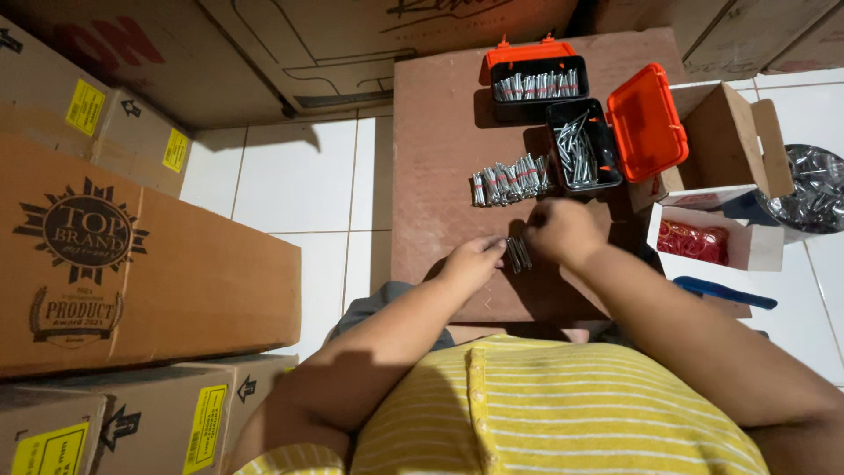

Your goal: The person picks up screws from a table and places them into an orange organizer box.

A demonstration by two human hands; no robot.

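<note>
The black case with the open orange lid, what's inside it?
Inside the black case lie loose silvery metal pins, heaped at mixed angles. The pins cover most of the floor, so anything beneath them cannot be seen. Its orange lid hangs open.

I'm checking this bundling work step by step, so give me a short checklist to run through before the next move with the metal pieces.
1. Small bundle of metal pieces held between left hand and right hand: ok.
2. Band already round that bundle: cannot tell, fingers hide it.
3. Finished bundles lying in a row on the brown board, apart from the hands: ok.
4. Black tray of loose pieces open, orange lid swung aside: ok.
5. White box of red bands open beside the right arm: ok.
</note>
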